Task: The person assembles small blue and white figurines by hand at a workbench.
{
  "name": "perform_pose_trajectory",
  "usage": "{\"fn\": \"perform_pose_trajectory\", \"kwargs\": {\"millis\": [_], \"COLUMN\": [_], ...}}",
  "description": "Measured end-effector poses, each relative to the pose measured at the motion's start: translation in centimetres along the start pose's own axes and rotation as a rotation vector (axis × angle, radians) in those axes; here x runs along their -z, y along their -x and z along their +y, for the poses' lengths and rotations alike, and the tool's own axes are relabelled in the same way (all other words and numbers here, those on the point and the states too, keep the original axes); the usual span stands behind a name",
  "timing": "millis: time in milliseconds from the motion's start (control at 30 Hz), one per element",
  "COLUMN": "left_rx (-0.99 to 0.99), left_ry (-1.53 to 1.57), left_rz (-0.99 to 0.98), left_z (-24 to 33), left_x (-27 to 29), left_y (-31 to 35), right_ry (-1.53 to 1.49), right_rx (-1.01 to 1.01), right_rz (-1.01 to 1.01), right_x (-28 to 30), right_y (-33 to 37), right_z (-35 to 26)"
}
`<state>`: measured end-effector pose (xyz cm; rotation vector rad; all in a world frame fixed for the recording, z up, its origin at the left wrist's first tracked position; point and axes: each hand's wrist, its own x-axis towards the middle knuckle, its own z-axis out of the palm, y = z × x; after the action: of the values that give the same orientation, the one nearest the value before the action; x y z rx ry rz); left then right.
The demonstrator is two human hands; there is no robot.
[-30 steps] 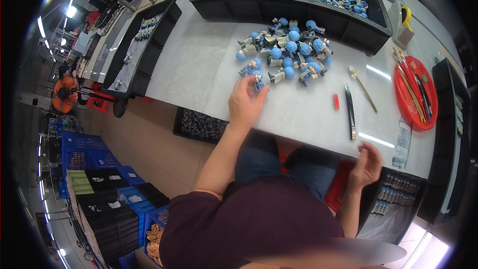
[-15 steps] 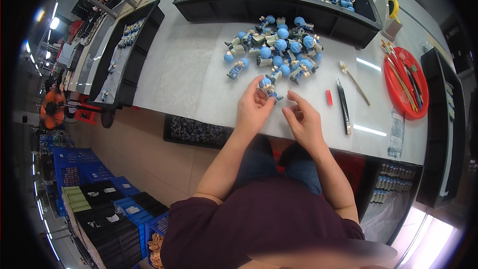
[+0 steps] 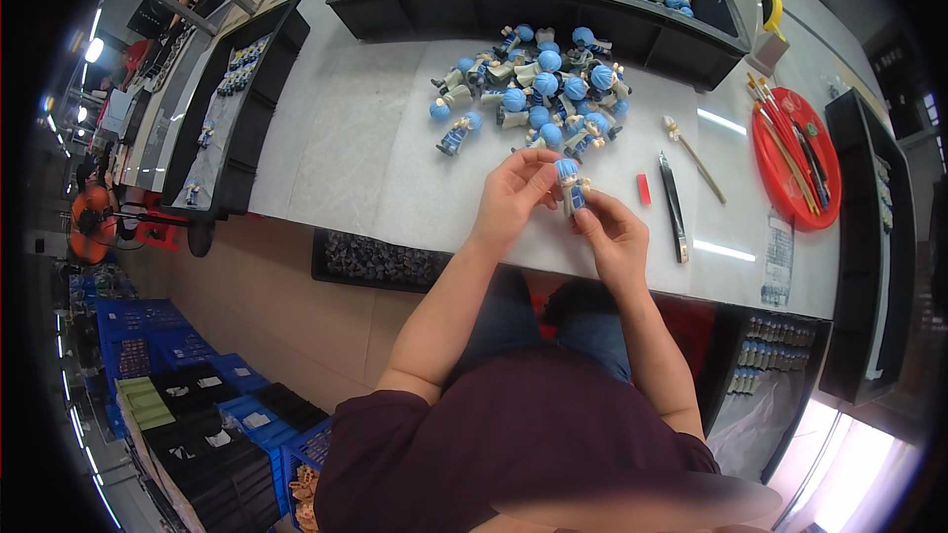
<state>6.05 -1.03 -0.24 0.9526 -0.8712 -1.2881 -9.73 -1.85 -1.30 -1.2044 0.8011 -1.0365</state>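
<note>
figurine (image 3: pixel 573 195), blue-topped, is now pinched by both left hand (image 3: pixel 508 202) and right hand (image 3: pixel 620 242) above the tabletop (image 3: pixel 360 153), near the heaped figurines (image 3: pixel 548 87); the right has just joined, making the hold two-handed.

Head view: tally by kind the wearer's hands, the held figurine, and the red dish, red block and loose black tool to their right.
Left hand and right hand: 2
Held figurine: 1
Red dish: 1
Red block: 1
Loose black tool: 1
Total: 6

i see an orange fan (image 3: pixel 90 225) at middle left, blue crates (image 3: pixel 272 435) at lower left, yellow tape (image 3: pixel 776 12) at upper right.
</note>
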Motion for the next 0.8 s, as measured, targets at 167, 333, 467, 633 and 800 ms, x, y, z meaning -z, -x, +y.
{"fn": "perform_pose_trajectory", "kwargs": {"millis": [167,333,467,633,800], "left_rx": [0.029,0.041,0.032,0.03,0.025], "left_ry": [0.158,0.141,0.14,0.179,0.188], "left_rz": [0.03,0.035,0.056,0.058,0.048], "left_z": [-0.65,-1.14,-0.97,-0.89,-0.96], "left_x": [-0.29,-0.25,-0.24,-0.17,-0.13], "left_y": [-0.12,-0.11,-0.15,0.02,0.1], "right_ry": [-0.012,0.048,0.012,0.054,-0.001], "right_rx": [0.009,0.017,0.008,0.043,0.017], "right_rz": [-0.015,-0.02,-0.028,-0.057,-0.031], "right_x": [-0.18,0.19,-0.09,-0.3,-0.12], "right_y": [-0.12,-0.05,-0.11,0.0,-0.01], "right_z": [-0.4,-0.1,-0.7,-0.44,-0.42]}}
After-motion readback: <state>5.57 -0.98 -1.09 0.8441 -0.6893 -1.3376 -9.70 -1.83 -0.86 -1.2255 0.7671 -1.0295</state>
